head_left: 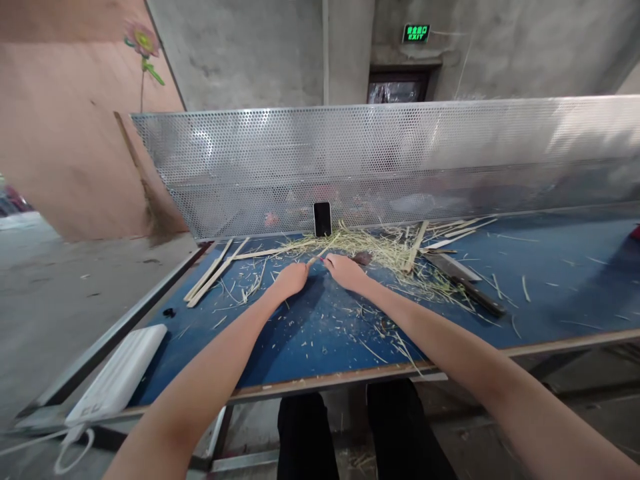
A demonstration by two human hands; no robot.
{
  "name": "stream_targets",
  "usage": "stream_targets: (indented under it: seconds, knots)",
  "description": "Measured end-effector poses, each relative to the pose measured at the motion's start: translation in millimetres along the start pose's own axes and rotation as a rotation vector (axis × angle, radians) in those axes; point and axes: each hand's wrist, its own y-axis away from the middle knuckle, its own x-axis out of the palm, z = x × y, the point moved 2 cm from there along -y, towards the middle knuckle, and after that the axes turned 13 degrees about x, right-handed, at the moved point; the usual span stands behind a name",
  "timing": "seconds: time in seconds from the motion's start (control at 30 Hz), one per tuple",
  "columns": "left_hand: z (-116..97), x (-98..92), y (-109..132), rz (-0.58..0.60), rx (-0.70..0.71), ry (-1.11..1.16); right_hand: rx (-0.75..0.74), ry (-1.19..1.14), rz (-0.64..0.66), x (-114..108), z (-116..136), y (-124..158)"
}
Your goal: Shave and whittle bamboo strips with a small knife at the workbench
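Both my arms reach out over a blue table (310, 333). My left hand (291, 277) and my right hand (345, 270) are closed side by side near the table's middle. Between them runs a thin pale bamboo strip (320, 255), pinched at both hands. Just beyond lies a heap of fine bamboo shavings (370, 247). A small dark lump (362, 258) lies right beside my right hand.
A cleaver-like knife (465, 280) lies to the right. Several flat bamboo slats (213, 273) lie at the left. A phone (323, 219) leans on the perforated metal screen (400, 160). A white power bank (117, 377) with cable sits at the near left corner.
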Motion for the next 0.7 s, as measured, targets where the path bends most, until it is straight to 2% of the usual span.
stream_targets:
  seconds: [0.1,0.23,0.33,0.47,0.7]
  knots:
    - [0.0,-3.1,0.1,-0.044,0.0,0.066,0.057,-0.039,-0.075,-5.3,-1.4,5.6]
    - [-6.6,-20.7,6.3,-0.257,0.018,0.184,0.117,-0.2,-0.204,-13.1,-10.0,7.3]
    - [-14.0,-32.9,12.9,-0.363,0.009,0.231,0.067,-0.368,-0.322,-20.0,-15.0,8.8]
    - [-22.1,-38.5,18.4,-0.409,0.022,0.185,-0.029,-0.492,-0.399,-27.4,-13.2,14.7]
    - [-25.0,-31.4,17.7,-0.373,0.091,0.1,-0.11,-0.515,-0.339,-29.6,-5.9,20.5]
